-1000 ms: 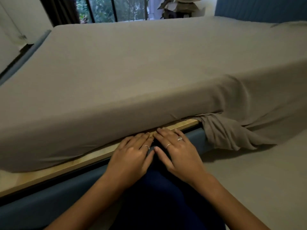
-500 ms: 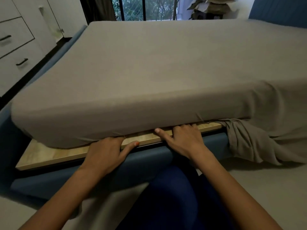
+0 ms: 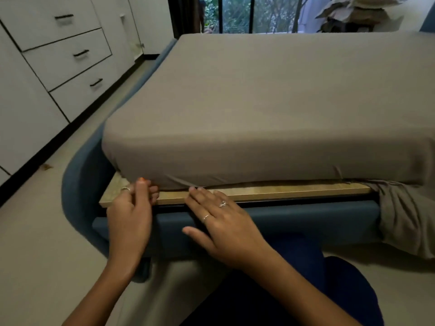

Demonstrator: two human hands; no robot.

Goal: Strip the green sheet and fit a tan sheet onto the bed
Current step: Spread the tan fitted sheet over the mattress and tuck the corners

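A tan sheet (image 3: 270, 102) covers the mattress, smooth on top and pulled round the near left corner. My left hand (image 3: 130, 208) is at that corner, thumb and curled fingers pinching the sheet's lower edge where it meets the wooden bed board (image 3: 282, 192). Just to its right, my right hand (image 3: 223, 220) lies flat on the board and the blue bed frame (image 3: 317, 220), with straight fingertips touching the sheet's bottom edge. At the right, a loose bunch of the tan sheet (image 3: 404, 220) hangs untucked over the frame to the floor. No green sheet is in view.
White drawers (image 3: 66, 55) line the left wall, with a narrow strip of floor between them and the bed. A window (image 3: 247, 14) and a pile of pale cloth or pillows (image 3: 353, 12) are beyond the bed's far end. My blue-clad knee is at the bottom right.
Both hands have slid left along the mattress's bottom edge to the near left corner. My left hand went from flat to pinching the sheet's edge. The view swung left.
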